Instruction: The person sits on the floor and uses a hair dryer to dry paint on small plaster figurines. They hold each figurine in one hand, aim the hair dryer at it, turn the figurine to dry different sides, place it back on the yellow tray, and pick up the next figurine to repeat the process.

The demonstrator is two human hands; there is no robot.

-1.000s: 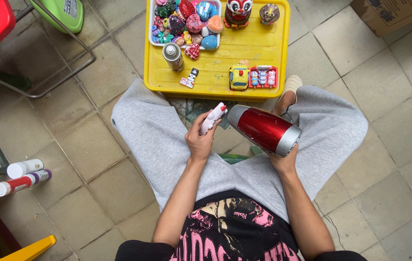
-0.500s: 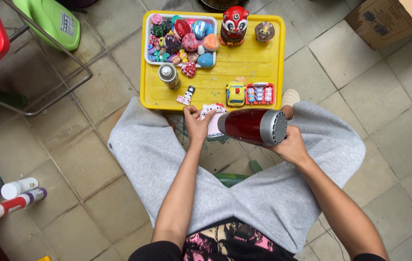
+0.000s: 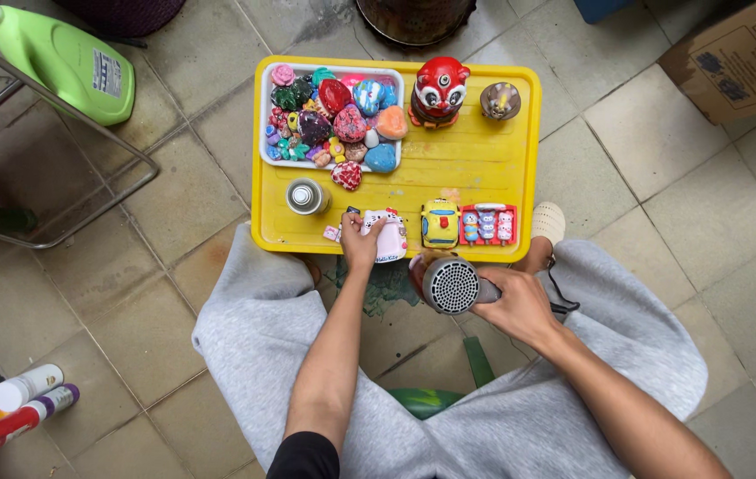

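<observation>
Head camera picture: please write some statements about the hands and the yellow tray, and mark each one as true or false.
1. The left hand rests on a small pink and white figure on the yellow tray. True.
2. The right hand holds a paintbrush. False: it holds a hair dryer.
3. The painted pieces lie in a white container on the tray. True.
4. The green jug stands on the tray. False: it lies on the tiled floor, left of the tray.
</observation>
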